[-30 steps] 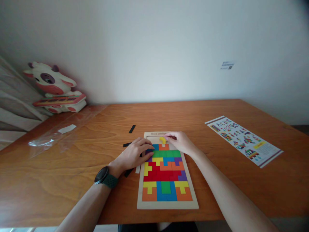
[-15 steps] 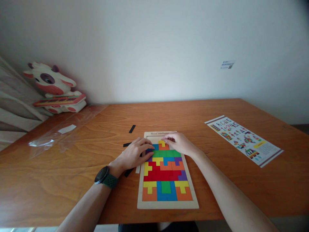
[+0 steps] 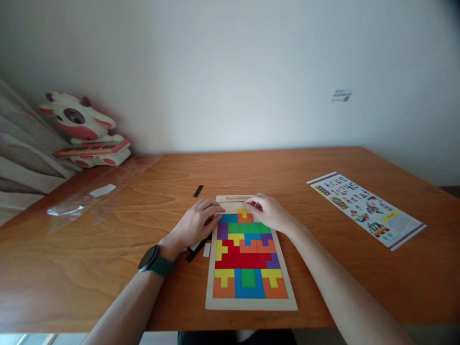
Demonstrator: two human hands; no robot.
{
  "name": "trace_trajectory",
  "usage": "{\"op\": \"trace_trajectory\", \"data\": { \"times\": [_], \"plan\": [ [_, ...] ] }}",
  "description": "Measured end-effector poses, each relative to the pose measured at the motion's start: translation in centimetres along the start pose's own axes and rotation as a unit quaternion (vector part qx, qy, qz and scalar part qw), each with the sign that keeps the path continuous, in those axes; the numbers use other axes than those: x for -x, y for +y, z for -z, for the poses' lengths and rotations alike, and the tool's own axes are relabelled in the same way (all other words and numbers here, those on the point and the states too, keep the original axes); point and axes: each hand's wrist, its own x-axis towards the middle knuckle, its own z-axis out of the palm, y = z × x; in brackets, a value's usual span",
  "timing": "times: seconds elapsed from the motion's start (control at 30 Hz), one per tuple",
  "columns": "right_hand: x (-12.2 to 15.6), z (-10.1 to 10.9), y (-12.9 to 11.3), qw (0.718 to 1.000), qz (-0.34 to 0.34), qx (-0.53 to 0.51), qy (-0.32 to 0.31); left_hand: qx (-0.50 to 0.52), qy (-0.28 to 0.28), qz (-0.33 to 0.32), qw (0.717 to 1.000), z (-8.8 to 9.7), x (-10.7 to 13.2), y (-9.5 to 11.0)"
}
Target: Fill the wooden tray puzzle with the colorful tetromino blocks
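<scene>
A pale wooden puzzle board (image 3: 251, 304) lies flat on the table, much of it filled with coloured block pieces. My right hand (image 3: 269, 212) is over its upper right part, thumb and fingers pinched at a small yellow puzzle piece (image 3: 245, 212) set against an orange piece (image 3: 245, 219); the fingertips cover part of the yellow one. Across from it, my left hand (image 3: 199, 221) rests at the upper left edge, fingers bent and slightly apart near the blue piece (image 3: 229, 219). I see nothing held in it. Below the top rim, a bare strip of the board shows.
Black strips (image 3: 198, 191) and a small white piece (image 3: 207, 249) lie left of the board. A printed pattern sheet (image 3: 366, 211) is at the right. Clear plastic wrapping (image 3: 82, 203) and a toy cow with a keyboard (image 3: 86, 129) occupy the left side of the wooden table (image 3: 143, 297).
My left hand has drawn back leftward from over the board to its edge, uncovering the purple and blue pieces. My right hand stays by the yellow piece.
</scene>
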Motion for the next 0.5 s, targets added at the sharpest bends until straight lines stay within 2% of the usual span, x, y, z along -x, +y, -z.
{"op": "trace_trajectory", "data": {
  "times": [0.1, 0.33, 0.5],
  "plan": [
    [0.2, -0.3, -0.6, 1.000, 0.002, 0.005, 0.016, -0.032, -0.004, 0.035, 0.999, 0.8, 0.3, -0.6],
    [0.6, -1.2, -2.8, 0.997, 0.064, 0.041, 0.010, 0.065, -0.132, 0.121, 0.982, 3.5, 1.5, -2.0],
    [0.4, -1.1, -2.0, 0.998, 0.038, 0.051, 0.031, 0.086, -0.193, 0.171, 0.962, 4.4, 2.0, -2.7]
  ]
}}
